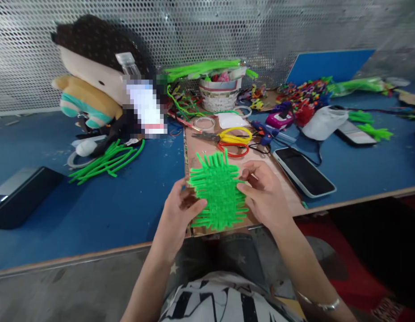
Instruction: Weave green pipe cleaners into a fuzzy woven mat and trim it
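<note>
Between my two hands is a woven mat of bright green pipe cleaners [219, 192], its loose ends sticking out on every side. My left hand [180, 212] pinches the left edge, thumb on top and fingers underneath. At the opposite edge my right hand [262, 192] grips the ends between thumb and fingers. The mat is held up over the front of a cardboard sheet [287, 192]. Just beyond it lie yellow-handled pliers [232, 134] and red-handled scissors [234, 150]. Part of the fingers is hidden behind the mat.
Loose green pipe cleaners [108, 163] lie to the left, near a dark box [24, 197]. A phone [304, 172] rests on the right, with a white cap-shaped thing [324, 121] behind it. A wicker basket [219, 96] and plush toy [90, 67] stand at the back.
</note>
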`<action>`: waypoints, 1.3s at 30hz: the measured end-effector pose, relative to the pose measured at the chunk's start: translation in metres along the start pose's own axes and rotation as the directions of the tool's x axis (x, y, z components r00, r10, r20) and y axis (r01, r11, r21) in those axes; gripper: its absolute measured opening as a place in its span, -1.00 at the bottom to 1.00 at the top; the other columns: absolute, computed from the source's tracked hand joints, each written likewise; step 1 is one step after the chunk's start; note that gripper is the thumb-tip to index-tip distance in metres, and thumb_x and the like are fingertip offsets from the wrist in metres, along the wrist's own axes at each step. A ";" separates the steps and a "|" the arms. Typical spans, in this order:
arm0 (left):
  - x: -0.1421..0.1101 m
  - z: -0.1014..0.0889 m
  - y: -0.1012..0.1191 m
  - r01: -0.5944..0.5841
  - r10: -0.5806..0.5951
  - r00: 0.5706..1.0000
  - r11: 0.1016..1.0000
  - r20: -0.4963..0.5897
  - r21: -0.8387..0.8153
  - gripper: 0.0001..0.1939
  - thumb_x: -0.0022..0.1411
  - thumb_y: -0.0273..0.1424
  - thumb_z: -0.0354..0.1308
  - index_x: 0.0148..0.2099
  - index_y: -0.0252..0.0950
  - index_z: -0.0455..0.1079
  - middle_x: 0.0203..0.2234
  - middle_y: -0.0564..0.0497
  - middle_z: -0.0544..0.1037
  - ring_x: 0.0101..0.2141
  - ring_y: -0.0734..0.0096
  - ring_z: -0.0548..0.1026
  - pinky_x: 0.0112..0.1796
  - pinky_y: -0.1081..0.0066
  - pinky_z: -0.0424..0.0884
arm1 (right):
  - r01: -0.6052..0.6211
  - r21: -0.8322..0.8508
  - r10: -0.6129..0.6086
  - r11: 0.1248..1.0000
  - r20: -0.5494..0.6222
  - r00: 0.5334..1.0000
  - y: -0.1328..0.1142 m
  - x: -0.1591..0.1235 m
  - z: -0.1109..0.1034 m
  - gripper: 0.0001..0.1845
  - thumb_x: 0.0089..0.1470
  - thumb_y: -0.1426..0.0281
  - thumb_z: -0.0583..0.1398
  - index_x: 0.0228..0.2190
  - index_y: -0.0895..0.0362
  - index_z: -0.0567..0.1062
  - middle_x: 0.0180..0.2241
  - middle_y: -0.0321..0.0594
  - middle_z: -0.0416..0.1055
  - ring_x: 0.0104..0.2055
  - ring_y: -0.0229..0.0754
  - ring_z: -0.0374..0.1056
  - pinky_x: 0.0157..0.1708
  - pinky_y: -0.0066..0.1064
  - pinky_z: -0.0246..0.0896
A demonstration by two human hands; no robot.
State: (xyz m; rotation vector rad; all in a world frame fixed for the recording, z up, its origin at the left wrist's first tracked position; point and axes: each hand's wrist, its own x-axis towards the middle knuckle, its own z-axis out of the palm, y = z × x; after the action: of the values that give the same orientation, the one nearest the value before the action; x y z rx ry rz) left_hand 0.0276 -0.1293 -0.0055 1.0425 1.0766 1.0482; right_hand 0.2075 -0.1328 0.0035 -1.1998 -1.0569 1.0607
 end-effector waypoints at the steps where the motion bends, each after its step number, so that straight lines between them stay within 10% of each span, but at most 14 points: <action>1: -0.001 0.001 0.002 0.062 -0.061 0.998 0.996 0.026 -0.064 -0.53 -0.12 -0.33 0.31 -0.12 -0.33 0.33 -0.38 -0.01 0.53 -0.38 0.36 0.50 -0.34 0.38 0.44 | -0.005 0.023 0.005 1.000 0.006 1.000 -0.001 -0.001 0.002 -0.66 -0.22 0.50 0.23 -0.32 0.06 0.30 -0.42 -0.38 0.20 -0.33 -0.31 0.24 -0.39 -0.47 0.17; 10: -0.003 0.006 -0.001 0.056 -0.067 0.994 0.991 -0.089 -0.125 -0.77 -0.21 -0.40 0.37 -0.43 -0.37 0.46 -0.56 0.06 0.54 -0.54 0.45 0.46 -0.43 0.44 0.41 | -0.265 -0.002 0.259 0.964 0.212 0.942 -0.003 -0.011 0.002 -0.72 -0.22 0.27 0.31 -0.43 0.14 0.44 -0.49 -0.32 0.36 -0.45 -0.29 0.27 -0.43 -0.42 0.18; 20: -0.005 0.007 -0.010 0.026 -0.031 0.999 0.992 -0.039 -0.126 -0.76 -0.16 -0.44 0.36 -0.34 -0.36 0.50 -0.47 0.01 0.60 -0.46 0.32 0.52 -0.40 0.38 0.44 | -0.135 -0.166 0.153 0.977 0.101 0.983 -0.006 -0.012 0.007 -0.81 -0.21 0.34 0.28 -0.62 0.17 0.38 -0.66 -0.40 0.19 -0.58 -0.37 0.07 -0.59 -0.49 -0.04; 25: 0.001 0.002 0.007 -0.080 0.052 0.992 0.962 -0.113 -0.261 -0.71 -0.20 -0.39 0.40 -0.34 -0.31 0.48 -0.51 0.10 0.55 -0.51 0.53 0.47 -0.46 0.57 0.40 | -0.101 0.112 0.103 0.989 -0.015 0.995 -0.001 -0.005 0.015 -0.79 -0.20 0.29 0.30 -0.54 0.13 0.39 -0.61 -0.40 0.23 -0.56 -0.36 0.13 -0.58 -0.51 0.06; 31: 0.008 0.003 0.023 0.081 -0.027 0.988 0.930 0.151 -0.359 -0.60 -0.25 -0.32 0.42 -0.27 -0.31 0.50 -0.43 0.02 0.56 -0.44 0.42 0.52 -0.36 0.43 0.48 | 0.005 0.407 0.055 0.913 -0.135 0.989 0.001 0.003 0.029 -0.74 -0.24 0.37 0.33 -0.40 0.09 0.43 -0.40 -0.39 0.40 -0.38 -0.34 0.30 -0.32 -0.48 0.27; 35: 0.019 0.000 0.026 -0.005 -0.005 0.999 0.956 -0.034 -0.294 -0.76 -0.26 -0.40 0.41 -0.49 -0.40 0.47 -0.58 0.03 0.53 -0.53 0.52 0.48 -0.46 0.55 0.43 | 0.004 0.307 -0.024 0.952 0.061 0.998 0.004 0.005 0.026 -0.64 -0.13 0.37 0.28 -0.20 0.04 0.41 -0.19 -0.29 0.44 -0.17 -0.23 0.36 -0.09 -0.32 0.24; 39: 0.041 -0.021 0.043 -0.142 0.089 0.980 0.942 -0.180 -0.305 -0.83 -0.24 -0.52 0.34 -0.50 -0.36 0.43 -0.56 0.09 0.53 -0.55 0.56 0.46 -0.53 0.60 0.38 | 0.167 -0.280 -0.109 0.945 0.210 0.972 -0.014 0.039 0.002 -0.76 0.04 0.37 0.15 -0.20 0.12 0.39 -0.16 -0.18 0.44 -0.12 -0.19 0.36 -0.10 -0.31 0.24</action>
State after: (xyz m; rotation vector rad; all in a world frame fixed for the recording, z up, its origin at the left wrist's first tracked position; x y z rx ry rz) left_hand 0.0075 -0.0785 0.0262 0.7762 0.9448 1.3723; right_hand 0.2136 -0.0950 0.0193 -1.2544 -1.4709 0.9433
